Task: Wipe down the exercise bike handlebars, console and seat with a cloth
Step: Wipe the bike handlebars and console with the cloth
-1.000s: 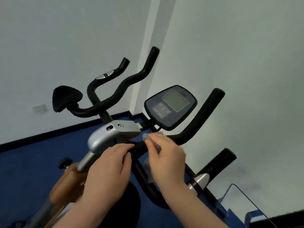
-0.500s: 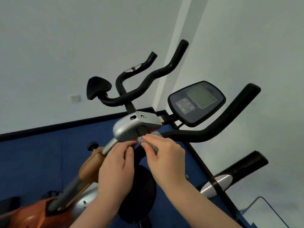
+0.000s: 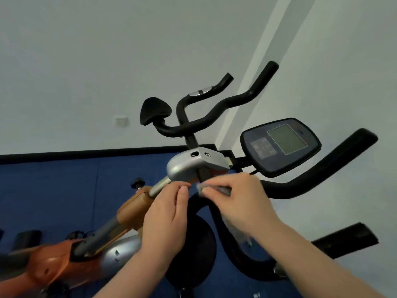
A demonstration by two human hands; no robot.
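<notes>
Head view of an exercise bike seen from above and behind its handlebars (image 3: 300, 181). We see the right hand (image 3: 242, 203) with its fingers curled round a small grey cloth (image 3: 211, 188), pinching it against the black bar just beneath the silver stem housing (image 3: 193, 166); more of the cloth appears blurred below the palm. The left hand (image 3: 165, 218) lies just beside it, its fingers bent and its fingertips (image 3: 182, 190) at the metal post under the housing; we cannot tell whether they grasp the bar or merely rest on it. The console (image 3: 279, 145) stands above and to the right of the right hand, apart from it, its screen blank. The black bars curve away on both sides of the housing. The orange frame (image 3: 131, 209) runs down to the lower left. A blue floor (image 3: 64, 190) meets white walls, one of which bears a wall socket (image 3: 120, 121).
</notes>
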